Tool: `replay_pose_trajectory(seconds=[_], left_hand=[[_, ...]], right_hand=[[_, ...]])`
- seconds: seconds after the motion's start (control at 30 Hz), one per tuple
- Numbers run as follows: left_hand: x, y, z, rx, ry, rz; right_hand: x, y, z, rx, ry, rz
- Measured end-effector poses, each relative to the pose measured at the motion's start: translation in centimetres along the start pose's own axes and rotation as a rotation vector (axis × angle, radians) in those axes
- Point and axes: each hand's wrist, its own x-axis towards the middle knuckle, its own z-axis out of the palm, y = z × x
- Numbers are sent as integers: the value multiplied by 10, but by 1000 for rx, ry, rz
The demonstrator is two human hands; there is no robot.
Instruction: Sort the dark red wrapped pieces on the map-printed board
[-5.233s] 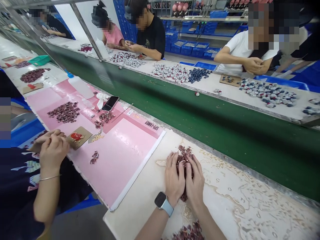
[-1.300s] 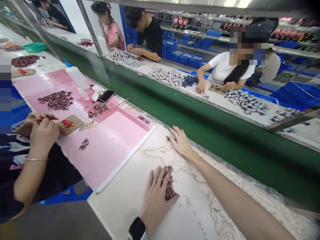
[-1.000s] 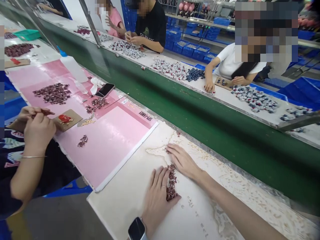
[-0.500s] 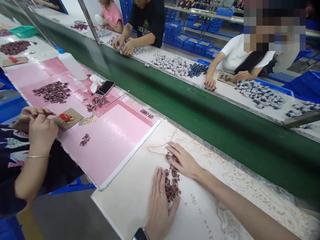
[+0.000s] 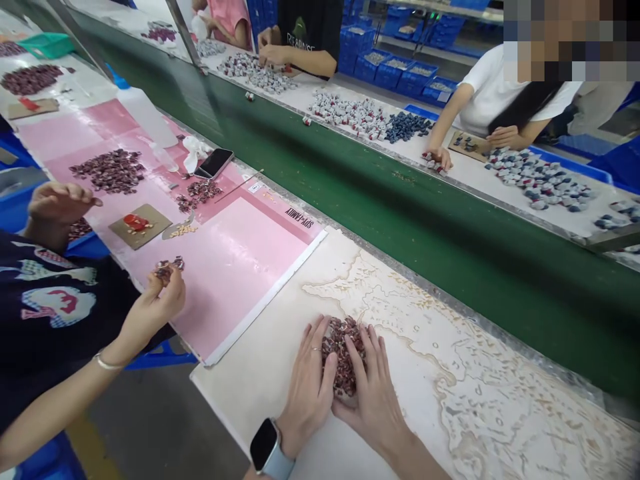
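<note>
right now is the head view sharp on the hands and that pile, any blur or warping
Head view: left hand, right hand and the dark red pile between them are sharp; lighting is even, shadows soft; the green belt bows from wide-angle warping; faces are pixelated.

Left hand (image 5: 306, 393) and right hand (image 5: 373, 393) cup maroon pieces (image 5: 343, 350).

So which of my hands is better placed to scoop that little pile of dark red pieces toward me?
Probably the right hand: its fingers curl over the pile of dark red pieces from the far side. The left hand only flanks the pile, fingers flat on the cream mat.
</note>
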Motion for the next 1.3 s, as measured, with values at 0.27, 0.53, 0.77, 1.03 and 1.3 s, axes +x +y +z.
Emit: replay_pose_trajectory(seconds=[0.27, 0.53, 0.77, 1.03, 1.3], left_hand=[[-17, -8, -13, -73, 9, -83], [-19, -14, 0, -81, 87, -40], [-25, -10, 2, -73, 252, -30], [-39, -11, -5, 31, 305, 214], [-65, -21, -26, 57, 480, 38]], right_hand=[[25, -4, 0, -154, -75, -98], [43, -5, 7, -180, -102, -177], [39, 3, 16, -165, -66, -289], [35, 6, 17, -159, -79, -304], [44, 3, 11, -184, -128, -429]])
